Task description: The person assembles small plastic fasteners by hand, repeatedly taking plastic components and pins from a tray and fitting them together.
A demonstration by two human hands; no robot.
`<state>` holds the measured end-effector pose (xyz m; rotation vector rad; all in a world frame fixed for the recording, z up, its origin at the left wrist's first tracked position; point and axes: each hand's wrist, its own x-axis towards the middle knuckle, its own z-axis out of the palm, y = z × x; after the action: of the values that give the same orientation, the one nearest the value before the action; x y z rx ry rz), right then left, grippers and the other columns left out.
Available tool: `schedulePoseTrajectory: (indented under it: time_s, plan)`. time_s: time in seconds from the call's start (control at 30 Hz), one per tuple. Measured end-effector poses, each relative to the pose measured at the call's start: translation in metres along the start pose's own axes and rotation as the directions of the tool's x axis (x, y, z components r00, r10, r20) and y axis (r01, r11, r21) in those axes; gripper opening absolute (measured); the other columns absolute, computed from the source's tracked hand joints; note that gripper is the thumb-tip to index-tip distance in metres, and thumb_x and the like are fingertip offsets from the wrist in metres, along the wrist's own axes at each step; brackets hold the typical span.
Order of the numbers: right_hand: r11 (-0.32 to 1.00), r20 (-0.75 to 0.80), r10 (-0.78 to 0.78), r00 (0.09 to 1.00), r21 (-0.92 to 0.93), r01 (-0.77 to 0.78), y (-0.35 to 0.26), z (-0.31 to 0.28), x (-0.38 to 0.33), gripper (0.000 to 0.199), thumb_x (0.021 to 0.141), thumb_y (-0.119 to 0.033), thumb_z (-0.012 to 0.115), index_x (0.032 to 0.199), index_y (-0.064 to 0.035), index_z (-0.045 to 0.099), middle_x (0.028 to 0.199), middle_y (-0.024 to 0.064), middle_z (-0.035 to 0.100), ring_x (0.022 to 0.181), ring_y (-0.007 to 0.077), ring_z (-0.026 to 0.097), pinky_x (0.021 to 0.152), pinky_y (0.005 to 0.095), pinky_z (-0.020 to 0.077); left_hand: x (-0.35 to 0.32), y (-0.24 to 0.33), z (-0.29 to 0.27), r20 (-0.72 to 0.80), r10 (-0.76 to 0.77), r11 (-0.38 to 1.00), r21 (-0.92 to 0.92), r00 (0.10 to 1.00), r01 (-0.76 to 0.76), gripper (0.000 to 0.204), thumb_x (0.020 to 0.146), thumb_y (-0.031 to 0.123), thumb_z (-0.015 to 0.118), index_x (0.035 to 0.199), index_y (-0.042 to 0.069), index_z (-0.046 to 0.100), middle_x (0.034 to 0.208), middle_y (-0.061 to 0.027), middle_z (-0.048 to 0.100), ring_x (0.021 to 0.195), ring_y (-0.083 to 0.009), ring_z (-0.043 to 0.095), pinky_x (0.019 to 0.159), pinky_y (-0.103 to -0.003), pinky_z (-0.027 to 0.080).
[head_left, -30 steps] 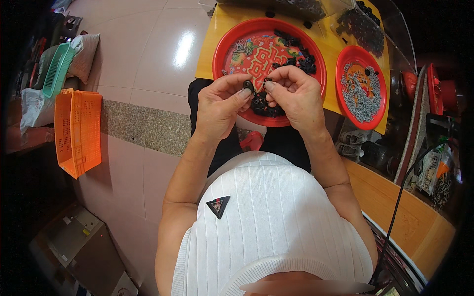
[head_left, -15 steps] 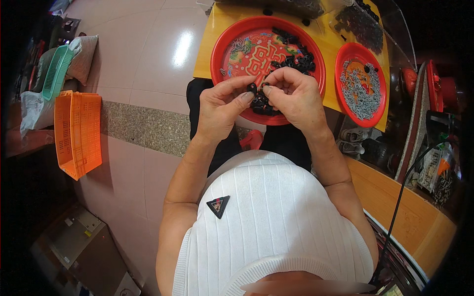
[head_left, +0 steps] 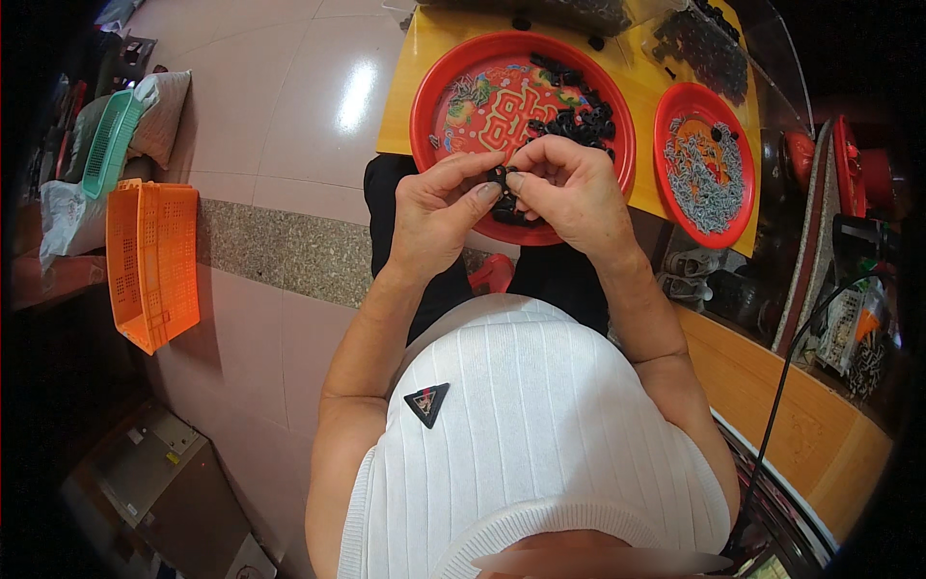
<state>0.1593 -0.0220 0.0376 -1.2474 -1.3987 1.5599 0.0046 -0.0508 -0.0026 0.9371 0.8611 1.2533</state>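
Over the near edge of a round red tray (head_left: 422,116), both my hands meet with the fingertips almost touching. My left hand (head_left: 434,214) is closed, pinching a small black plastic part (head_left: 499,176) between thumb and index finger. My right hand (head_left: 581,198) is also closed, thumb against index finger at that same part; whatever it pinches is too small and hidden to name. A heap of similar black parts (head_left: 584,123) lies in the right half of the tray and partly under my hands. Several small silvery screws (head_left: 471,90) lie at the tray's left side.
An oval red plate (head_left: 661,145) full of silvery screws (head_left: 709,193) stands to the right on the yellow table (head_left: 394,121). Behind it sits a clear bin (head_left: 699,53) of black parts. An orange crate (head_left: 154,261) and a green basket (head_left: 111,143) are at the left.
The black part and my left fingertips have shifted slightly right, and my right hand has come a little left, so the two pinches are closer together.
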Motion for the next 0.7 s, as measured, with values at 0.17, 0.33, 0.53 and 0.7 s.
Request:
schedulePoseTrajectory:
  time_s: [0.17,0.33,0.53,0.7]
  plan:
    - [0.945,0.136,0.046,0.99,0.314,-0.087,0.008,-0.01,0.006,0.009,0.078,-0.003,0.059,0.085,0.0019,0.057,0.071,0.0048,0.058,0.06,0.0086,0.057,0.054,0.0199,0.0501,0.001,0.001,0.004,-0.006,0.006,0.989,-0.15,1.0,-0.007,0.027,0.077,-0.006,0.056,0.104,-0.003,0.057,0.091,-0.0049,0.056,0.081,-0.0095,0.054,0.074,-0.02,0.045]
    - [0.887,0.227,0.02,0.974,0.445,-0.122,0.021,-0.011,0.01,0.014,0.078,-0.005,0.061,0.089,0.0018,0.055,0.074,0.0053,0.058,0.062,0.01,0.058,0.056,0.021,0.0517,0.003,-0.002,0.005,0.019,0.073,0.993,-0.098,0.997,-0.071,0.026,0.077,-0.008,0.055,0.103,-0.003,0.057,0.091,-0.0057,0.056,0.08,-0.0098,0.055,0.073,-0.02,0.046]
    - [0.852,0.279,-0.006,0.96,0.504,-0.141,0.026,-0.014,0.012,0.013,0.079,-0.005,0.06,0.089,0.0011,0.054,0.074,0.005,0.057,0.064,0.0105,0.058,0.057,0.0215,0.0518,0.004,-0.004,0.006,0.028,0.114,0.993,-0.009,0.993,-0.114,0.025,0.076,-0.011,0.054,0.1,-0.004,0.058,0.088,-0.0057,0.057,0.079,-0.0097,0.055,0.071,-0.02,0.046]
    - [0.882,0.346,-0.012,0.938,0.446,-0.153,0.029,-0.017,0.015,0.01,0.079,-0.005,0.059,0.085,0.0001,0.053,0.073,0.0043,0.056,0.063,0.0103,0.058,0.057,0.0217,0.0517,0.003,-0.008,0.006,0.03,0.095,0.994,0.058,0.995,-0.097,0.026,0.075,-0.011,0.054,0.1,-0.005,0.058,0.09,-0.0075,0.058,0.082,-0.0117,0.055,0.074,-0.022,0.045]
